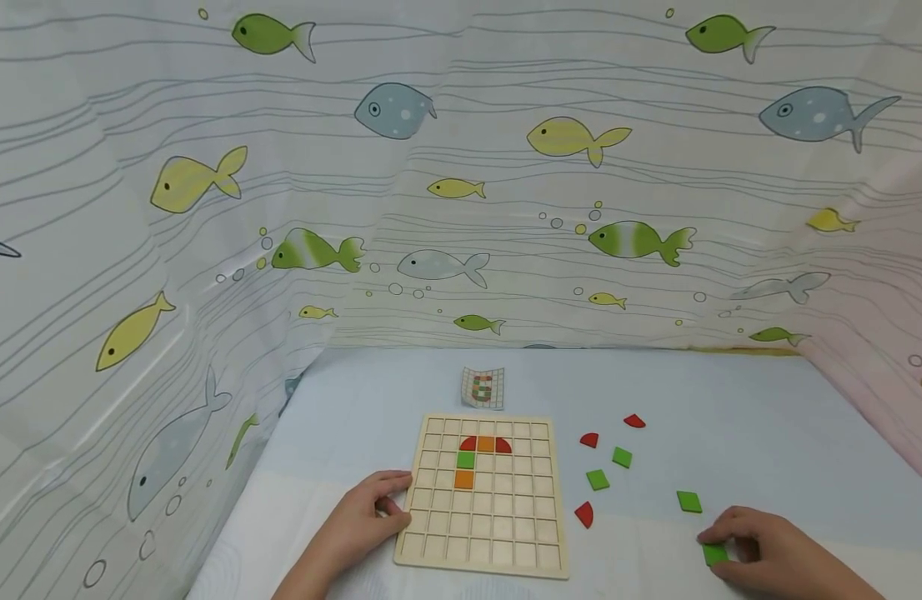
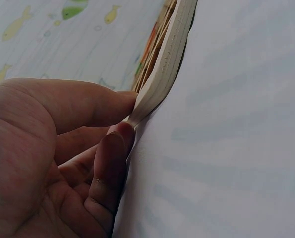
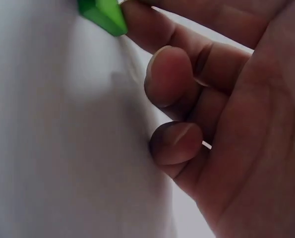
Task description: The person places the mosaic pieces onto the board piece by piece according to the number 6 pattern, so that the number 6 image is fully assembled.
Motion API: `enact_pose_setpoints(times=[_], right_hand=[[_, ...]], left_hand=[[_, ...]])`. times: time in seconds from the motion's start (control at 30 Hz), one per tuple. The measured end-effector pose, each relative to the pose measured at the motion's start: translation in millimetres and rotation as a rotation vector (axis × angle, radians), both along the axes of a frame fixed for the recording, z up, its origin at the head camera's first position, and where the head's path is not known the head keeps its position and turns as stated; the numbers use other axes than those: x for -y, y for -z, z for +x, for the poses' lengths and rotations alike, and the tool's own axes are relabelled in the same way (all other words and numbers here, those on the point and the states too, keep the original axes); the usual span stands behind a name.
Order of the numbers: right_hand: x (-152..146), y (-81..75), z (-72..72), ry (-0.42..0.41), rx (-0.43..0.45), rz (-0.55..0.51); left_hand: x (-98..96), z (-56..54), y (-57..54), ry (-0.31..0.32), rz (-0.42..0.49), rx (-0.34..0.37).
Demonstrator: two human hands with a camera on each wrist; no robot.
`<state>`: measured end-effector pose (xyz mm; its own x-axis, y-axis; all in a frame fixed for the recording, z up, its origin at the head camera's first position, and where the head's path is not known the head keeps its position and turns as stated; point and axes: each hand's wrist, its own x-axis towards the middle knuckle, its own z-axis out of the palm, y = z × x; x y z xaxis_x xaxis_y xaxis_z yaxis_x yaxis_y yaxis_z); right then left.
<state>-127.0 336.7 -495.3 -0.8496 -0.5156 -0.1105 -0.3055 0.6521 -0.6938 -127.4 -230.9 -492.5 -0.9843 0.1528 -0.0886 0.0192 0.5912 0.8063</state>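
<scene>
A wooden grid board (image 1: pixel 506 529) lies on the table, with several coloured tiles in its upper cells: red quarter-circles, orange squares and a green square. My left hand (image 1: pixel 367 517) holds the board's left edge. In the left wrist view, the thumb (image 2: pixel 97 106) presses that edge near a corner, with curled fingers beside it. Right of the board, my right hand (image 1: pixel 764 550) pinches a green square tile (image 1: pixel 714 554) between thumb and forefinger, at the table. The same green tile (image 3: pixel 105 15) shows partly at the top of the right wrist view; the other fingers are curled.
Loose tiles lie between board and right hand: red quarter-circles (image 1: pixel 584 514) and green squares (image 1: pixel 689 502). A small printed pattern card (image 1: pixel 482 388) lies behind the board. A fish-print curtain (image 1: pixel 506 225) encloses the back and sides of the pale-covered table (image 1: pixel 341 433).
</scene>
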Motion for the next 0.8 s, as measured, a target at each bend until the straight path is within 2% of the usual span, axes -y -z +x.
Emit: enact_pose_setpoints(times=[0.07,0.17,0.43,0.53,0.8], right_hand=[[2.9,2.8,-1.3,-0.032,-0.073,-0.004],[7.6,3.8,-2.9,-0.047,-0.134,0.012],[1.9,-2.2,0.3,0.016,-0.086,0.076],[0.3,-2.2,0.1,0.039,-0.042,0.092],[14.7,4.3,-3.5,-0.026,-0.199,0.025]], left_hand=[[0.2,0.1,-0.2,0.003,-0.001,0.000],[0.7,0.0,-0.4,0.002,0.002,0.005],[-0.2,-1.5,0.4,0.007,-0.009,0.009],[-1.3,-1.3,-0.3,0.008,-0.002,0.007],[-0.9,1.2,-2.1,-0.012,-0.004,0.017]])
